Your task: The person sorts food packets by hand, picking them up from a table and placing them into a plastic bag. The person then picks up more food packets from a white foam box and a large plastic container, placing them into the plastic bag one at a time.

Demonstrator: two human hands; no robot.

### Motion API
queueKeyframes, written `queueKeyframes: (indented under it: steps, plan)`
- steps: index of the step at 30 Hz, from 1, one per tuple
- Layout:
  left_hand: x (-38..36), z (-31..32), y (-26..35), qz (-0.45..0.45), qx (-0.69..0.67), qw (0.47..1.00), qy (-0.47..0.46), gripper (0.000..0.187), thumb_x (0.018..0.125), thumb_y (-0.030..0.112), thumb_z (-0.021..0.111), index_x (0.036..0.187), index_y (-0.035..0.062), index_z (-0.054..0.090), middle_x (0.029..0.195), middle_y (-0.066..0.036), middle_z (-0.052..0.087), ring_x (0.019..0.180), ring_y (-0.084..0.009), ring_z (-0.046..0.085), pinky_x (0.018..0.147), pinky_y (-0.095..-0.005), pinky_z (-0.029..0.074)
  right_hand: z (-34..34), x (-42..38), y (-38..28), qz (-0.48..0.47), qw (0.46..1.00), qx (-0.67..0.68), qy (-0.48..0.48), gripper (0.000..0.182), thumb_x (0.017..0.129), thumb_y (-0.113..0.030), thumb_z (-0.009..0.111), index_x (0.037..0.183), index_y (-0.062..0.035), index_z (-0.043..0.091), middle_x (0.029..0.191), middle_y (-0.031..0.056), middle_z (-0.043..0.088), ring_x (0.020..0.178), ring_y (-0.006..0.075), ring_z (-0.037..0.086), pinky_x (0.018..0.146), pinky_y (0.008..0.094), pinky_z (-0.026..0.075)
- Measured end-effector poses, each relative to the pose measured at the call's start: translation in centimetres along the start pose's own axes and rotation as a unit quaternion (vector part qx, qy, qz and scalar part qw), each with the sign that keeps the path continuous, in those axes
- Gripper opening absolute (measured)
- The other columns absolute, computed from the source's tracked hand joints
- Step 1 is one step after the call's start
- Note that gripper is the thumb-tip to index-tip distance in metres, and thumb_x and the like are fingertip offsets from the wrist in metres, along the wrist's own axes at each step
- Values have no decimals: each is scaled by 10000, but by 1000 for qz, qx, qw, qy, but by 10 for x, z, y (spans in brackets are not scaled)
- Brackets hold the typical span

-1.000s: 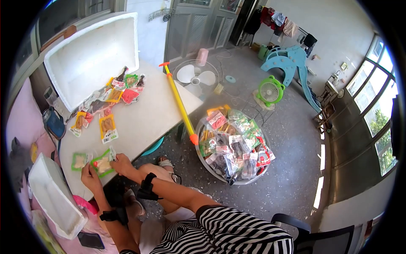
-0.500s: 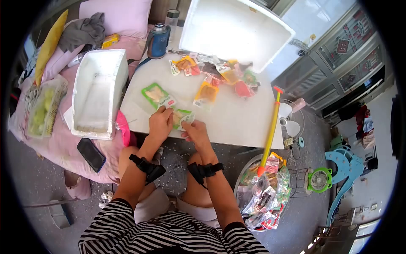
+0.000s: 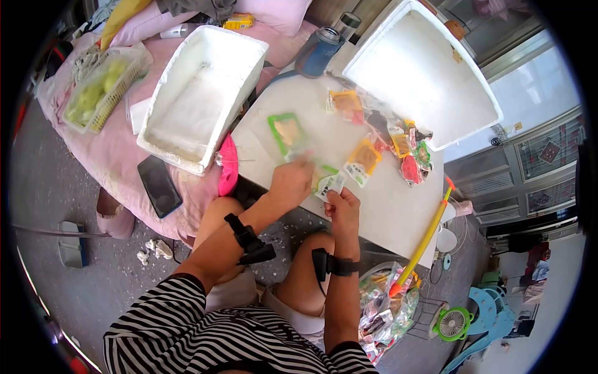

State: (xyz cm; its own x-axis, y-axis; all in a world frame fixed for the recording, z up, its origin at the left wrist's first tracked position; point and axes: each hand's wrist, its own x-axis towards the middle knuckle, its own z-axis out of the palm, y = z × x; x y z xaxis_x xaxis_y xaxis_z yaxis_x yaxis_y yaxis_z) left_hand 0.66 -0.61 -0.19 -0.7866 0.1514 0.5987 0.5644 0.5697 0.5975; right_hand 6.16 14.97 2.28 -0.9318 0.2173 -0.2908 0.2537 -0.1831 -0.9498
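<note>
The right hand (image 3: 344, 209) pinches a packet (image 3: 329, 181) by its corner at the worktop's (image 3: 389, 215) near edge; the left hand (image 3: 291, 182) is just beside it (blurred, so whether it grips anything cannot be told). The packet is probably light, pliable and slippery, best held by its flat margin.

A dark phone (image 3: 159, 186) is lying on pink bedding (image 3: 103, 163) at left; a green fan (image 3: 453, 323) is standing at right.

Home: pink bedding (image 3: 118, 153), apparently a toy slide (image 3: 496, 316)
</note>
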Motion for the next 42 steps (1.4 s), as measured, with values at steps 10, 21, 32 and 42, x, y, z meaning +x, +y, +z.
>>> queueKeyframes:
  steps: [10,21,32,42]
  plan:
    - [2,-4,10,-4,-25,1000,17,152,781,41,615,933,37,619,770,-126,549,610,-346,585,520,-428,467,-18,-28,-2,-15,993,114,28,89,867,-44,586,932,-1,628,666,15,575,514,75,493,458,207,388]
    - [3,-10,8,-31,-43,999,7,162,784,26,600,941,23,639,776,-136,566,612,-343,596,528,-417,470,47,24,-23,33,986,-137,-91,154,900,-93,542,887,12,653,728,56,647,607,92,604,488,200,449]
    - [9,-9,9,-61,-120,989,58,81,821,50,563,883,26,609,755,-156,558,643,-377,587,556,-443,463,53,61,-4,23,983,-95,-156,166,832,-42,554,684,-14,624,564,8,538,433,69,416,379,233,270]
    - [9,-7,2,-72,-78,994,8,244,804,4,573,1040,18,634,790,-176,589,672,-359,596,588,-424,465,44,47,-7,0,972,-159,-172,179,890,-135,589,772,-17,655,601,-11,550,467,58,423,418,220,311]
